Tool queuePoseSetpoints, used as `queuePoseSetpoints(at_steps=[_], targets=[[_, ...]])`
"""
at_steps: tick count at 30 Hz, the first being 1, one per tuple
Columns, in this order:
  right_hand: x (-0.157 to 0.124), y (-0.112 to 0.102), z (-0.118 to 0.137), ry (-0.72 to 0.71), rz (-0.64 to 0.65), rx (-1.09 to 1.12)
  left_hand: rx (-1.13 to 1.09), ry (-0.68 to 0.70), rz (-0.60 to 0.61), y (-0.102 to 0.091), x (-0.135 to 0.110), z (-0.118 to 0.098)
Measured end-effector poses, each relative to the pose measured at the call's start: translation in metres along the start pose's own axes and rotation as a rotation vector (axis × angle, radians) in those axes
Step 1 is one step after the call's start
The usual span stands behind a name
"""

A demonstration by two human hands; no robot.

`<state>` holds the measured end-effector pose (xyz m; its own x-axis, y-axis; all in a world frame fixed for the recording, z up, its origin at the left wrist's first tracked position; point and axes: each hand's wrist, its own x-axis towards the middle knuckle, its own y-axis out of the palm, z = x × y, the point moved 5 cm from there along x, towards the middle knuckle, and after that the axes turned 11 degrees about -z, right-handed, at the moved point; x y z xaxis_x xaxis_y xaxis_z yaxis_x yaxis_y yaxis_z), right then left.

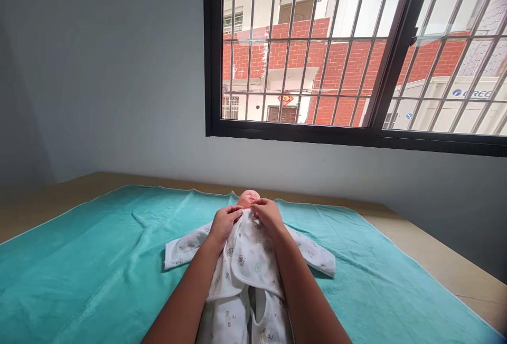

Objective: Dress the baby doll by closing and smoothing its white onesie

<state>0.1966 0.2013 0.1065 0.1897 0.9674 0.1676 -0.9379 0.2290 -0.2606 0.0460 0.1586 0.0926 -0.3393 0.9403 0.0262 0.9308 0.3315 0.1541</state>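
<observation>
Daylight comes through the barred sliding window point(356, 54) at far right, its outdoor view bright and partly washed out, with faint reflections. The wall point(119, 69) stays dim, darkening leftward. Soft shadows edge the baby shirt point(253, 251); wide-angle distortion stretches the sides.

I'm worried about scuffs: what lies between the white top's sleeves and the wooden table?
In the head view, a turquoise cloth lies between the sleeves and the wooden table.
</observation>
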Motion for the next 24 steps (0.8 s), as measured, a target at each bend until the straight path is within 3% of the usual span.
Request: queuePoseSetpoints(at_steps=[6,17,24], targets=[[-0.011,0.008,0.01,0.005,0.123,0.271,-0.015,0.02,0.035,0.001,0.002,-0.002],[-0.014,0.012,0.003,0.045,0.287,0.458,-0.041,0.045,0.045,0.006,0.002,-0.006],[-0.013,0.009,-0.003,0.058,0.286,0.498,-0.008,0.119,0.026,0.009,0.002,-0.011]])
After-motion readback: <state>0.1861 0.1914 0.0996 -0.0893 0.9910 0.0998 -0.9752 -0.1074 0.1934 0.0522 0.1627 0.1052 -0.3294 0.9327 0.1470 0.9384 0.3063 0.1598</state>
